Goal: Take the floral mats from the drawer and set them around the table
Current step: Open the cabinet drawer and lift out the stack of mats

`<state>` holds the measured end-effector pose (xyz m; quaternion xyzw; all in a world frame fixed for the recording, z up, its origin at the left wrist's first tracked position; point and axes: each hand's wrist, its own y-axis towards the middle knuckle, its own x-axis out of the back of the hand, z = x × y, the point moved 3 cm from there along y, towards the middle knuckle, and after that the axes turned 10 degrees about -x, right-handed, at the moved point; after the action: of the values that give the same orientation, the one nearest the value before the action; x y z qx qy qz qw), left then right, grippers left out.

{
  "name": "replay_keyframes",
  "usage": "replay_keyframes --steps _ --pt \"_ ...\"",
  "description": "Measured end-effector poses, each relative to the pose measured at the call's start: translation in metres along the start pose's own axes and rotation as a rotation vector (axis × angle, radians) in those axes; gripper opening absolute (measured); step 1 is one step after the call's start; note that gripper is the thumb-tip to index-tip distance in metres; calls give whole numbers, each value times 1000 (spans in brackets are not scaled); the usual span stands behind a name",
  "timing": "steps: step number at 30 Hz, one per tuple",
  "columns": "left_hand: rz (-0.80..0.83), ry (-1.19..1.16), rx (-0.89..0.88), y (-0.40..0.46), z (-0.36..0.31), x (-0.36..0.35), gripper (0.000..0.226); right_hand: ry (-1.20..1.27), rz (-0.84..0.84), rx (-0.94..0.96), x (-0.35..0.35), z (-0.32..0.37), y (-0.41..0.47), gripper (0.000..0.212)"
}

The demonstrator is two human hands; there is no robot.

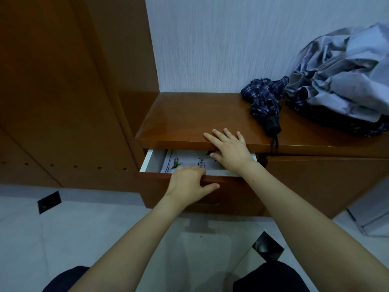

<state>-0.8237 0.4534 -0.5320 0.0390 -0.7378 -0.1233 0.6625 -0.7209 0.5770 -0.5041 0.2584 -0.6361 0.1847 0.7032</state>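
Mats (185, 161) with a printed flower and script lie flat inside the part-open drawer (147, 163), still untouched by a grip. Left hand (187, 184) curls over the drawer's near front edge, holding it. Right hand (229, 147) rests with straight, released fingers on the cabinet top (185, 116), thumb dipping toward the gap. Opening appears to be the step in hand; next, the drawer likely needs pulling nearer before the mats can be lifted. A folded plaid umbrella (266, 100) lies far right.
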Motion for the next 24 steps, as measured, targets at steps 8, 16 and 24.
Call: replay_keyframes --steps 8,16,24 --pt "122 -15 -96 -36 -16 13 61 17 25 -8 3 0 0 76" --pt "220 -194 -93 -41 -23 19 71 6 41 13 4 -1 0 81" --pt "326 -294 -99 -48 -28 13 72 -15 23 18 1 -1 0 85"
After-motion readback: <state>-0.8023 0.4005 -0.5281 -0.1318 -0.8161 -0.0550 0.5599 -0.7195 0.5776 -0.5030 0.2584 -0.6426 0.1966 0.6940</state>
